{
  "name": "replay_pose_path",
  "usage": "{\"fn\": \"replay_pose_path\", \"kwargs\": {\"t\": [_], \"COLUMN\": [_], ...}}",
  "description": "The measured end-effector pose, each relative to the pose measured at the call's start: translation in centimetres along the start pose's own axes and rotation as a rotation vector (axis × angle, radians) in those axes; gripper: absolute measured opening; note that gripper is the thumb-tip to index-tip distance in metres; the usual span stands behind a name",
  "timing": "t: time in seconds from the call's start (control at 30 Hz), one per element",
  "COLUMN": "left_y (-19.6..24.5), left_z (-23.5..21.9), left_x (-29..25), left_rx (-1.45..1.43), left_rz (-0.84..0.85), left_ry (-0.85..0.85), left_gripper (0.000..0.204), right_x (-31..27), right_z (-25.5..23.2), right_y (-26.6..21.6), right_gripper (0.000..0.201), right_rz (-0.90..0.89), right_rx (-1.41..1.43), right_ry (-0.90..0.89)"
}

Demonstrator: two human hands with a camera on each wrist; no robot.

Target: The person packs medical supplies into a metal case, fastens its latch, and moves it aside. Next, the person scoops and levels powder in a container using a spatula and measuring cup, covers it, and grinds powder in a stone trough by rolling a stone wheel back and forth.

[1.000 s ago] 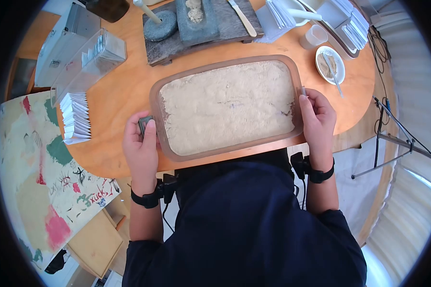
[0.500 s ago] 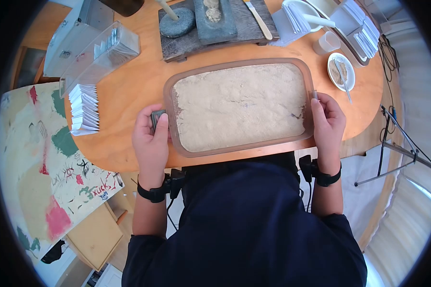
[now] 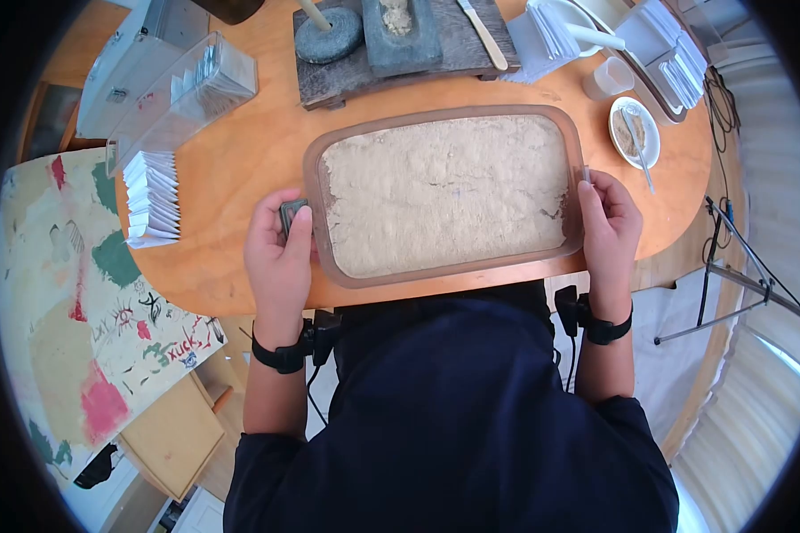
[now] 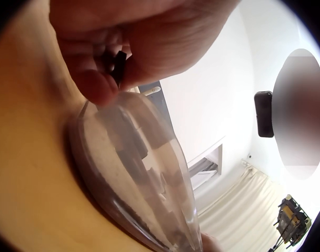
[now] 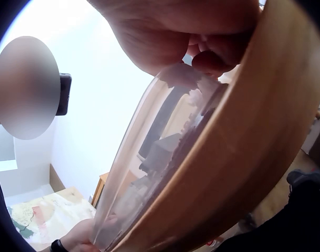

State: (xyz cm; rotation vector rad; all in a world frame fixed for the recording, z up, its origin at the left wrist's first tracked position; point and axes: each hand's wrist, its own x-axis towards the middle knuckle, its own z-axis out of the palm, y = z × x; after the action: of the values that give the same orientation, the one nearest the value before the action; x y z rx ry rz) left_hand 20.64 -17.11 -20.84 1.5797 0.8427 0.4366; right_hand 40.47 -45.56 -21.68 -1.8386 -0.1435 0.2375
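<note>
Fingers curled, a person's left hand [image 3: 278,258] grips a small dark piece [image 3: 289,213] at the left end of a translucent brownish tub [image 3: 574,151], its thumb along the near side. Whether the piece is fixed to the tub cannot be told. At the opposite end, the right hand [image 3: 609,226] holds the tub, thumb against the end wall and fingers bent behind. The tub sits between the two hands at the near edge of a wooden worktop [image 3: 222,178], filled with pale, slightly cracked powder [image 3: 444,191]. Left of it stand white folded papers [image 3: 151,200] and a clear bin [image 3: 182,98]. Beyond the tub, a dark board [image 3: 347,89] carries a stone trough [image 3: 404,58], a stone disc [image 3: 329,43] and a knife [image 3: 482,35]; to the right are a clear cup [image 3: 609,82] and a white bowl [image 3: 654,138] holding a spoon.
</note>
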Motion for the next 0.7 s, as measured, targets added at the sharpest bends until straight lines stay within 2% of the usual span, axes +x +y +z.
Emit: {"fn": "replay_pose_path", "kwargs": {"t": [0.3,0.37,0.47,0.6,0.7], "left_y": [0.00,0.16,0.22,0.29,0.53], "left_z": [0.10,0.10,0.18,0.27,0.05], "left_x": [0.09,0.08,-0.12,0.40,0.07], "left_rx": [-0.002,0.000,-0.011,-0.009,-0.016], "left_rz": [0.000,-0.014,-0.007,0.030,0.028], "left_ry": [-0.004,-0.008,0.023,0.011,0.008], "left_gripper": [0.023,0.023,0.022,0.022,0.022], "right_x": [0.04,0.15,0.16,0.34,-0.02], "right_z": [-0.10,-0.14,-0.16,-0.21,-0.28], "right_y": [0.45,0.52,0.65,0.59,0.50], "right_gripper": [0.018,0.018,0.018,0.018,0.017], "right_rz": [-0.041,-0.060,-0.072,-0.035,-0.046], "right_rx": [0.014,-0.058,0.001,-0.075,0.044], "right_ry": [0.022,0.032,0.041,0.039,0.054]}}
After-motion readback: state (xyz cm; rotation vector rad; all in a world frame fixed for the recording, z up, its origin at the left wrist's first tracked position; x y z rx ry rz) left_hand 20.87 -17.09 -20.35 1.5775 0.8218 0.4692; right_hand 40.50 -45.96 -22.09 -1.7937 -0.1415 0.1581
